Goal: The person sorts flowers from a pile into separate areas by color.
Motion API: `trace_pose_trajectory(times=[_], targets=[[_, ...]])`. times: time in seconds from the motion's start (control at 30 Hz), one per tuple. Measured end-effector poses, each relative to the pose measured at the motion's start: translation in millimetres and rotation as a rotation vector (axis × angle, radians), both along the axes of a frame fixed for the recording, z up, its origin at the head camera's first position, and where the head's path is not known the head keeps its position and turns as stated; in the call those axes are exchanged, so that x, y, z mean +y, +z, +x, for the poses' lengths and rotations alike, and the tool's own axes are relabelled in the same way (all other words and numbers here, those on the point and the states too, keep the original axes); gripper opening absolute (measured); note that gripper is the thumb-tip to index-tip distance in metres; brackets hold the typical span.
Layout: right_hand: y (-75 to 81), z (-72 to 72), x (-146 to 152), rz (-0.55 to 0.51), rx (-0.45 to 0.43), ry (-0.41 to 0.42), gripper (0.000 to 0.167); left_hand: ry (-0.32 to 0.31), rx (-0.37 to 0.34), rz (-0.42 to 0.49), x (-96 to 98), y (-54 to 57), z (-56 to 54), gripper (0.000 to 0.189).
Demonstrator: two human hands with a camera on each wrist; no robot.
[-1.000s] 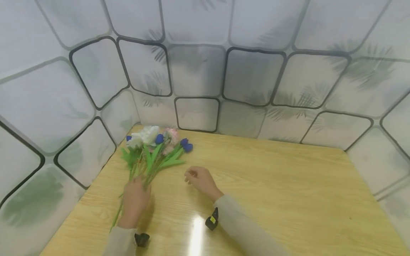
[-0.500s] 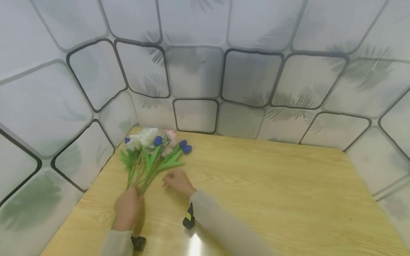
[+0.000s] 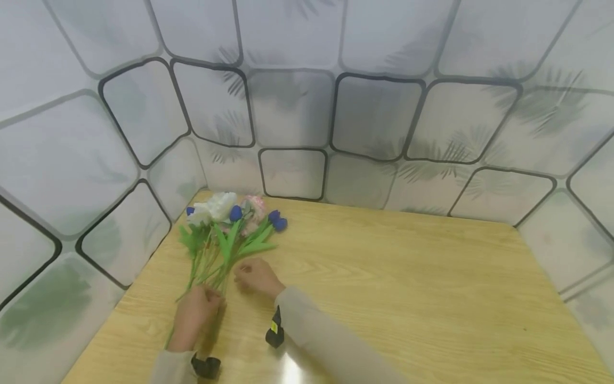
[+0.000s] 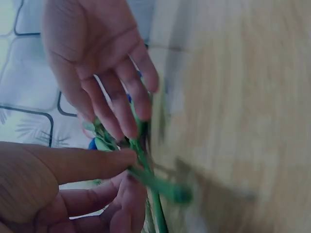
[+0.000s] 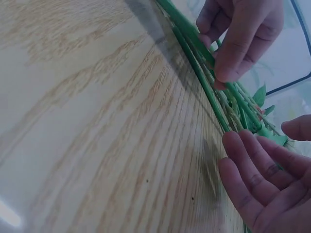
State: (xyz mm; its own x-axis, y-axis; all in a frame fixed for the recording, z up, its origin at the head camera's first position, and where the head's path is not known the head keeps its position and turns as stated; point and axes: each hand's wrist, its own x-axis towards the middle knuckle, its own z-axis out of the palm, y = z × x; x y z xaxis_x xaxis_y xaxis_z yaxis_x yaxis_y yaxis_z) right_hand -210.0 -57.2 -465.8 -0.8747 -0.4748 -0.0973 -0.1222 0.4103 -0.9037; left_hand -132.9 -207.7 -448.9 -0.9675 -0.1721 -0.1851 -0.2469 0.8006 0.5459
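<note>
A bunch of flowers lies on the table in the head view, its heads a white bloom (image 3: 221,206), a pink bloom (image 3: 255,204) and several blue tulips (image 3: 278,221). The green stems run down to my left hand (image 3: 192,314). Between thumb and fingers my left hand pinches a green stem (image 5: 192,36), plain in the right wrist view. My right hand (image 3: 258,276) is just right of the stems, its fingers extended and slightly bent. In the right wrist view its fingertips (image 5: 233,141) are close to or touching the stems. The lower stem ends are partly hidden behind my left hand.
The wooden table (image 3: 393,288) stretches away to the right. A patterned backdrop (image 3: 297,106) stands along its back and sides. Each wrist carries a small black camera (image 3: 275,336).
My right hand has moved left toward the stems. My left hand has slid down along the bunch, toward the stem ends, and now pinches with its fingertips. The blooms stay nearly in place.
</note>
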Motion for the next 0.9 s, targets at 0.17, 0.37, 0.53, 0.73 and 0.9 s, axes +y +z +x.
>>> trace_pose_trajectory(times=[0.17, 0.37, 0.53, 0.73, 0.9], targets=[[-1.1, -0.6, -2.0, -0.018, -0.025, -0.001, 0.022, -0.07, 0.056, 0.087, 6.8, 1.2, -0.2, 0.019], [1.1, 1.0, -2.0, -0.066, -0.104, -0.021, 0.017, -0.113, 0.111, 0.091, 20.3, 4.1, 3.1, 0.02], [3.8, 4.5, -0.6, -0.079, -0.117, -0.064, 0.018, -0.131, 0.167, 0.041, 30.7, 6.5, 6.4, 0.021], [9.1, 6.7, 2.9, -0.095, -0.078, -0.068, 0.024, -0.08, 0.16, 0.051, 38.6, 10.8, 8.1, 0.022], [20.7, 5.6, 9.2, -0.109, -0.042, -0.062, 0.028, -0.038, 0.198, 0.059, 44.3, 12.4, 7.0, 0.024]])
